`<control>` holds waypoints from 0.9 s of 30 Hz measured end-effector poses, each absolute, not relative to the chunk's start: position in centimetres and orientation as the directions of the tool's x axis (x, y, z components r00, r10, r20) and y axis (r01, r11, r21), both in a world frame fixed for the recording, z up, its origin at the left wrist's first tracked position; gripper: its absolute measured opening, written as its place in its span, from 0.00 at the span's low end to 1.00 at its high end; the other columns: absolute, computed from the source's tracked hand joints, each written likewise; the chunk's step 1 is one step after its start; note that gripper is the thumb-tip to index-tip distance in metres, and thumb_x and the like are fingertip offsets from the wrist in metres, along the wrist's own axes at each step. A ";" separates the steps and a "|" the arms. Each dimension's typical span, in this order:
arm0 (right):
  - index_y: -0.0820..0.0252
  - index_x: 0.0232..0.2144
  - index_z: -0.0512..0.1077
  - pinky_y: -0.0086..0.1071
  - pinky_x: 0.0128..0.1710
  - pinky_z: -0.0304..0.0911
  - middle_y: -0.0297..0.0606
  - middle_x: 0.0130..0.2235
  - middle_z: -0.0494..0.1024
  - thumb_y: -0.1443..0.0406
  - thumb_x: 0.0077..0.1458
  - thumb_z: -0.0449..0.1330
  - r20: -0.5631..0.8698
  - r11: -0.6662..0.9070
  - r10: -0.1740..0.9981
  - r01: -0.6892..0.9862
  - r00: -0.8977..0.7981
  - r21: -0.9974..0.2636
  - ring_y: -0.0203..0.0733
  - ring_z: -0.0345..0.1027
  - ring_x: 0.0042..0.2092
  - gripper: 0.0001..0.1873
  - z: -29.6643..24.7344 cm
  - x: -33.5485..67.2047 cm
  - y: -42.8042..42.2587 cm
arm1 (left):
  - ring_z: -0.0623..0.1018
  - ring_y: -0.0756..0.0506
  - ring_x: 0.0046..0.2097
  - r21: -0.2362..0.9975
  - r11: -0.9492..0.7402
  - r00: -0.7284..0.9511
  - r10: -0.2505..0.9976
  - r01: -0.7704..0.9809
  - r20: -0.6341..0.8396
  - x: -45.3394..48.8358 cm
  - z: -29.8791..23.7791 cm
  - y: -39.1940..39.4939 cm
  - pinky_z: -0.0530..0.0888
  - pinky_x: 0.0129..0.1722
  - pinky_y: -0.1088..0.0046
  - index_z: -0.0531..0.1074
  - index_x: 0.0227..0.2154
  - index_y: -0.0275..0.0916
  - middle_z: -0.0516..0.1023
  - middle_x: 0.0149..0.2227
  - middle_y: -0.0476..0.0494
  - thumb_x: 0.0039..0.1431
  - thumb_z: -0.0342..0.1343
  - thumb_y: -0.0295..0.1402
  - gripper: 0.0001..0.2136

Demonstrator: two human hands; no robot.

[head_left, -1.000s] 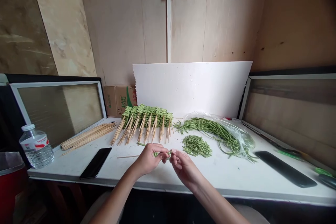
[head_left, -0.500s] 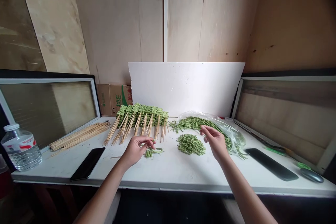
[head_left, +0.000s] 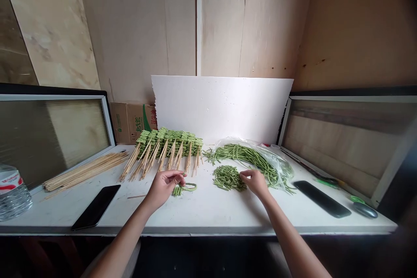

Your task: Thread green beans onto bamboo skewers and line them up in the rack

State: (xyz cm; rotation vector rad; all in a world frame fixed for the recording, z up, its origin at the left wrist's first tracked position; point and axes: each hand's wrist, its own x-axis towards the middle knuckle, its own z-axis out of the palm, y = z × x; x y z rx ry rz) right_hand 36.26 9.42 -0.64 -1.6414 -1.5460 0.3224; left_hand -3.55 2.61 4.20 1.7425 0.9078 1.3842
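My left hand (head_left: pixel 164 186) pinches a thin bamboo skewer (head_left: pixel 138 196) that carries a few green bean pieces (head_left: pixel 182 189), held just above the white table (head_left: pixel 208 215). My right hand (head_left: pixel 254 181) rests with curled fingers at the right edge of a small heap of cut bean pieces (head_left: pixel 226 177), fingertips touching it. Behind lie long green beans (head_left: pixel 243 155) on a clear plastic bag, and a stack of finished bean skewers (head_left: pixel 166 147).
A bundle of bare skewers (head_left: pixel 83 171) lies at the left, with a black phone (head_left: pixel 96 206) and a water bottle (head_left: pixel 11 193) nearer me. A long black object (head_left: pixel 321 197) and a mouse (head_left: pixel 365 210) lie at the right. White foam board (head_left: pixel 221 106) stands behind.
My right hand left the skewer, swung right over the long beans, then came down onto the cut-bean heap. My left hand stayed on the skewer. The view shifted rightward.
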 end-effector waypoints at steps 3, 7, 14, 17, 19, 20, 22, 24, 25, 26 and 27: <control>0.60 0.36 0.86 0.40 0.42 0.69 0.48 0.41 0.87 0.51 0.55 0.63 0.318 0.122 0.930 0.664 0.183 -0.738 0.58 0.80 0.44 0.20 -0.3 36.5 9.1 | 0.84 0.39 0.44 0.886 -0.461 0.116 0.884 0.045 0.454 -3.2 4.3 2.5 0.79 0.52 0.59 0.82 0.37 0.34 0.83 0.29 0.41 0.60 0.65 0.47 0.18; 0.62 0.35 0.85 0.40 0.39 0.69 0.49 0.36 0.86 0.43 0.56 0.61 0.292 0.134 0.940 0.595 0.178 -0.793 0.56 0.80 0.39 0.29 1.3 36.1 8.3 | 0.83 0.42 0.39 0.921 -0.388 0.148 0.913 0.033 0.379 -2.8 4.5 2.3 0.80 0.49 0.59 0.81 0.44 0.33 0.84 0.35 0.39 0.58 0.67 0.47 0.21; 0.56 0.48 0.82 0.41 0.43 0.72 0.46 0.45 0.85 0.47 0.58 0.64 0.408 0.431 0.900 0.431 -0.151 -0.793 0.51 0.78 0.45 0.25 6.6 30.2 4.2 | 0.84 0.41 0.43 0.940 -0.339 0.248 0.915 0.047 0.318 -1.0 4.7 0.9 0.78 0.52 0.58 0.76 0.53 0.35 0.84 0.39 0.39 0.59 0.67 0.43 0.23; 0.52 0.53 0.79 0.38 0.40 0.72 0.45 0.51 0.82 0.48 0.60 0.65 0.476 0.583 0.807 0.352 -0.348 -0.732 0.50 0.76 0.48 0.23 7.8 26.2 1.4 | 0.84 0.41 0.41 0.935 -0.353 0.225 0.914 0.030 0.338 0.1 5.0 0.0 0.78 0.49 0.59 0.70 0.57 0.38 0.84 0.36 0.42 0.60 0.67 0.40 0.25; 0.49 0.53 0.78 0.40 0.44 0.71 0.44 0.52 0.81 0.51 0.61 0.66 0.560 0.705 0.706 0.348 -0.434 -0.618 0.50 0.73 0.51 0.21 7.9 24.0 -0.1 | 0.84 0.41 0.40 0.934 -0.354 0.227 0.914 0.045 0.336 0.6 5.1 -0.5 0.77 0.48 0.60 0.68 0.56 0.39 0.84 0.35 0.43 0.60 0.67 0.39 0.25; 0.48 0.52 0.78 0.42 0.49 0.70 0.43 0.50 0.82 0.53 0.62 0.66 0.592 0.759 0.649 0.356 -0.478 -0.545 0.50 0.71 0.52 0.19 7.7 23.1 -0.7 | 0.84 0.42 0.39 0.931 -0.359 0.230 0.913 0.061 0.337 0.8 5.2 -0.6 0.77 0.48 0.60 0.68 0.55 0.39 0.84 0.34 0.43 0.60 0.68 0.39 0.24; 0.47 0.48 0.80 0.45 0.51 0.67 0.40 0.44 0.83 0.57 0.64 0.64 0.650 0.817 0.576 0.389 -0.496 -0.427 0.50 0.69 0.50 0.11 7.2 21.9 -1.2 | 0.83 0.42 0.38 0.923 -0.376 0.232 0.908 0.088 0.348 0.9 5.0 -0.8 0.76 0.48 0.61 0.68 0.54 0.40 0.84 0.33 0.44 0.60 0.67 0.40 0.23; 0.48 0.43 0.81 0.47 0.51 0.65 0.39 0.38 0.82 0.59 0.66 0.63 0.697 0.828 0.545 0.428 -0.466 -0.362 0.50 0.68 0.48 0.07 6.7 21.5 -1.1 | 0.83 0.43 0.38 0.916 -0.390 0.246 0.901 0.099 0.357 1.0 4.8 -0.7 0.75 0.48 0.61 0.69 0.53 0.39 0.84 0.32 0.44 0.62 0.66 0.41 0.21; 0.49 0.41 0.81 0.48 0.51 0.64 0.39 0.36 0.81 0.60 0.66 0.63 0.716 0.826 0.539 0.442 -0.443 -0.349 0.51 0.68 0.47 0.07 6.5 21.5 -1.0 | 0.83 0.42 0.39 0.913 -0.395 0.264 0.896 0.105 0.357 0.9 4.6 -0.6 0.76 0.48 0.61 0.70 0.52 0.39 0.84 0.33 0.44 0.62 0.66 0.42 0.21; 0.49 0.39 0.81 0.49 0.51 0.64 0.40 0.35 0.81 0.60 0.66 0.63 0.733 0.825 0.535 0.448 -0.421 -0.345 0.51 0.67 0.47 0.06 6.4 21.7 -0.8 | 0.83 0.42 0.40 0.909 -0.401 0.286 0.890 0.117 0.355 0.9 4.5 -0.6 0.76 0.49 0.61 0.72 0.51 0.38 0.84 0.35 0.43 0.61 0.66 0.42 0.20; 0.50 0.39 0.81 0.49 0.51 0.63 0.40 0.35 0.80 0.60 0.66 0.62 0.746 0.824 0.533 0.447 -0.400 -0.349 0.51 0.67 0.47 0.07 6.5 21.9 -0.7 | 0.83 0.41 0.42 0.902 -0.410 0.308 0.883 0.138 0.354 0.9 4.4 -0.5 0.76 0.50 0.61 0.74 0.49 0.38 0.84 0.36 0.42 0.60 0.67 0.42 0.19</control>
